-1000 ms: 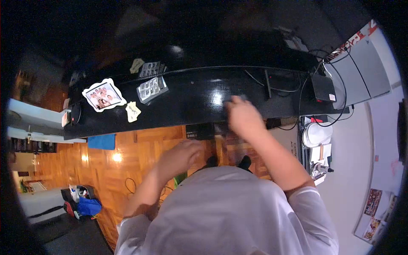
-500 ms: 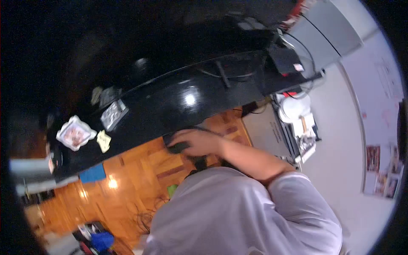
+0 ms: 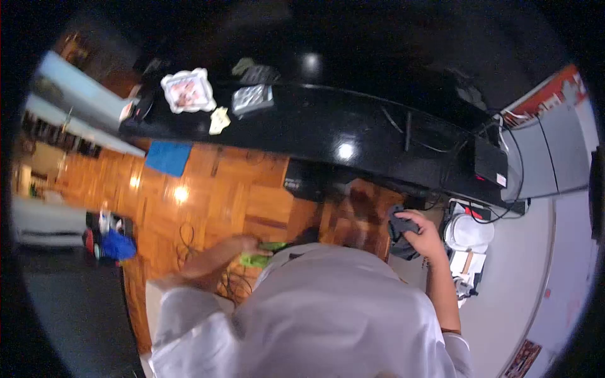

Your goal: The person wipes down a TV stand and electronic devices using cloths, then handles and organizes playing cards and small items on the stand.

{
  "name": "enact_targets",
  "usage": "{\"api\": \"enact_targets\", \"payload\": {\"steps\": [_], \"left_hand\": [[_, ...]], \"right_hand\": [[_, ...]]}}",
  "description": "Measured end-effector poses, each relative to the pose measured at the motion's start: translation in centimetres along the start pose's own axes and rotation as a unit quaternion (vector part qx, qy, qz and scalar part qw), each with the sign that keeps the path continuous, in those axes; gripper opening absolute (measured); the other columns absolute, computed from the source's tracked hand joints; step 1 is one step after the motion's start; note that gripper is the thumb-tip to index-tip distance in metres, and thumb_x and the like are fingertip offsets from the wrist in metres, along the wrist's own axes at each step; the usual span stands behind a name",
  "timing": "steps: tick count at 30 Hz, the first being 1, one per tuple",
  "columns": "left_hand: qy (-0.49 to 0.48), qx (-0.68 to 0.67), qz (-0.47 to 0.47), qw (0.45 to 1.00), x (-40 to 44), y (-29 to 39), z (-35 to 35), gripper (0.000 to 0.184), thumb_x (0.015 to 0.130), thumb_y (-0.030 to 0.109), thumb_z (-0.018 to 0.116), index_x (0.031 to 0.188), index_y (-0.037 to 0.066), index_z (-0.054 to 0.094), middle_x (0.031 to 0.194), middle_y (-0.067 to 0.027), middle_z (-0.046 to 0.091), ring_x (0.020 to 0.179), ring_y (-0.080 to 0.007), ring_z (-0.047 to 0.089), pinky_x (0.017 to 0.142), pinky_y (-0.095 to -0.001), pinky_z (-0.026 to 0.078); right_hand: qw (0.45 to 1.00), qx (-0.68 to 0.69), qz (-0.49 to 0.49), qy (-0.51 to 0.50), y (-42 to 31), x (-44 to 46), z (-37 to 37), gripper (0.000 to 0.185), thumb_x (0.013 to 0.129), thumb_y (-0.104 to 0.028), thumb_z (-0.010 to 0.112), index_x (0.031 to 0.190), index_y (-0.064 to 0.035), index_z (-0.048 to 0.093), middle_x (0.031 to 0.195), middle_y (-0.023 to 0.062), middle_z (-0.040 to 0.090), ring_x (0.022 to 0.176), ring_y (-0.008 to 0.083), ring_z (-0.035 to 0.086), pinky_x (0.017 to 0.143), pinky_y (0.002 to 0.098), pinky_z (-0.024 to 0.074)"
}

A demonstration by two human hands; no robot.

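Here, our right hand (image 3: 427, 240) curls half-closed fingers around the cloth (image 3: 396, 225), likely light, floppy and best bunched; we cannot tell our left hand's (image 3: 244, 243) grip beside the green thing (image 3: 257, 256).

L hand (image 3: 247, 244) blurry, green item (image 3: 257, 259) partly hidden, blk box (image 3: 304, 177) txt unreadable.

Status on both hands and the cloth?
Right hand: gripping dark grey cloth, off the black desk. Left hand: at green item, grip unclear. Loose cables on floor, left side.
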State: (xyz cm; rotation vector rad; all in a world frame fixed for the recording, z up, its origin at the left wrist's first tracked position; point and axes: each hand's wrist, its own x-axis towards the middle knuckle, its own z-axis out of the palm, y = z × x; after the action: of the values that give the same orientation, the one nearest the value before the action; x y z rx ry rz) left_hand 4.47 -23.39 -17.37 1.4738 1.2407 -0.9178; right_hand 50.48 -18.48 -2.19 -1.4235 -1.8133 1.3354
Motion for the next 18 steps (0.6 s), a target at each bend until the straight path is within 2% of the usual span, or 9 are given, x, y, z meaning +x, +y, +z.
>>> {"api": "enact_targets", "payload": {"steps": [1,3,5,8,9,11,13,17,18], "left_hand": [[0.030,0.053,0.088,0.994,-1.0,0.1,-0.8,0.043,0.076,0.050,0.062,0.103,0.015,0.063,0.083,-0.0118,0.065,0.074,-0.0277,0.062,0.069,-0.0381,0.049],[0.058,0.008,0.151,0.987,-1.1,0.3,-1.8,0.042,0.075,0.049,0.063,0.100,0.016,0.064,0.083,-0.0117,0.065,0.076,-0.0264,0.062,0.069,-0.0374,0.049],[0.133,0.052,0.129,0.981,-5.0,3.9,-4.1,0.039,0.075,0.048,0.064,0.097,0.016,0.065,0.083,-0.0112,0.066,0.076,-0.0257,0.062,0.070,-0.0370,0.049],[0.242,-0.099,0.121,0.958,-10.4,6.9,-6.9,0.038,0.079,0.043,0.061,0.095,0.010,0.065,0.085,-0.0112,0.065,0.078,-0.0258,0.061,0.070,-0.0376,0.048],[0.269,-0.181,0.132,0.937,-12.3,7.7,-7.7,0.037,0.081,0.041,0.060,0.095,0.007,0.064,0.088,-0.0119,0.064,0.081,-0.0267,0.060,0.072,-0.0374,0.047],[0.361,-0.159,0.191,0.899,-16.8,9.4,-8.7,0.036,0.084,0.041,0.056,0.098,0.008,0.065,0.101,-0.0129,0.059,0.088,-0.0273,0.056,0.080,-0.0337,0.044],[0.562,0.063,0.228,0.793,-20.1,10.3,-8.5,0.032,0.087,0.037,0.054,0.096,0.009,0.065,0.102,-0.0109,0.057,0.089,-0.0278,0.055,0.083,-0.0340,0.043],[0.668,0.043,0.241,0.703,-24.6,9.4,-8.2,0.031,0.088,0.033,0.054,0.101,0.007,0.063,0.101,-0.0089,0.058,0.090,-0.0262,0.056,0.084,-0.0349,0.043],[0.629,-0.205,0.335,0.670,-24.3,7.8,-7.3,0.032,0.087,0.031,0.055,0.104,0.004,0.059,0.102,-0.0095,0.058,0.089,-0.0248,0.056,0.083,-0.0360,0.044]], "right_hand": [[1.000,-0.018,-0.026,0.002,0.2,0.2,-0.5,0.044,0.064,0.006,0.053,0.106,-0.0059,0.060,0.106,0.0094,0.057,0.104,0.0222,0.053,0.091,0.0282,0.0380],[0.999,0.005,-0.029,-0.037,-0.1,1.0,-1.2,0.044,0.064,0.007,0.052,0.107,-0.0049,0.059,0.107,0.0091,0.056,0.105,0.0216,0.052,0.093,0.0279,0.0362],[0.997,-0.003,-0.062,-0.055,-2.0,2.0,-2.0,0.044,0.064,0.007,0.053,0.107,-0.0037,0.059,0.108,0.0090,0.056,0.106,0.0214,0.052,0.093,0.0279,0.0363],[0.993,0.003,-0.092,-0.074,-5.0,4.6,-2.4,0.043,0.067,0.005,0.055,0.110,-0.0042,0.057,0.109,0.0070,0.056,0.103,0.0179,0.052,0.091,0.0267,0.0373],[0.994,0.024,-0.085,-0.066,-6.3,5.4,-2.3,0.043,0.069,0.004,0.056,0.111,-0.0051,0.056,0.109,0.0062,0.056,0.102,0.0166,0.052,0.090,0.0263,0.0379],[0.989,0.009,-0.134,-0.066,-8.5,7.6,-2.2,0.042,0.072,0.002,0.059,0.113,-0.0068,0.055,0.109,0.0050,0.057,0.100,0.0150,0.052,0.089,0.0260,0.0392],[0.987,0.018,-0.148,-0.055,-10.1,9.1,-1.8,0.039,0.074,0.001,0.060,0.112,-0.0078,0.056,0.107,0.0050,0.057,0.098,0.0144,0.053,0.086,0.0263,0.0412],[0.978,0.136,-0.149,-0.052,-11.1,11.3,-1.1,0.036,0.074,0.000,0.058,0.110,-0.0077,0.056,0.099,0.0041,0.059,0.091,0.0132,0.055,0.081,0.0262,0.0441],[0.976,0.180,-0.120,-0.038,-11.2,11.5,-1.3,0.036,0.073,0.000,0.056,0.109,-0.0073,0.056,0.098,0.0039,0.059,0.091,0.0134,0.055,0.081,0.0262,0.0443]]}}
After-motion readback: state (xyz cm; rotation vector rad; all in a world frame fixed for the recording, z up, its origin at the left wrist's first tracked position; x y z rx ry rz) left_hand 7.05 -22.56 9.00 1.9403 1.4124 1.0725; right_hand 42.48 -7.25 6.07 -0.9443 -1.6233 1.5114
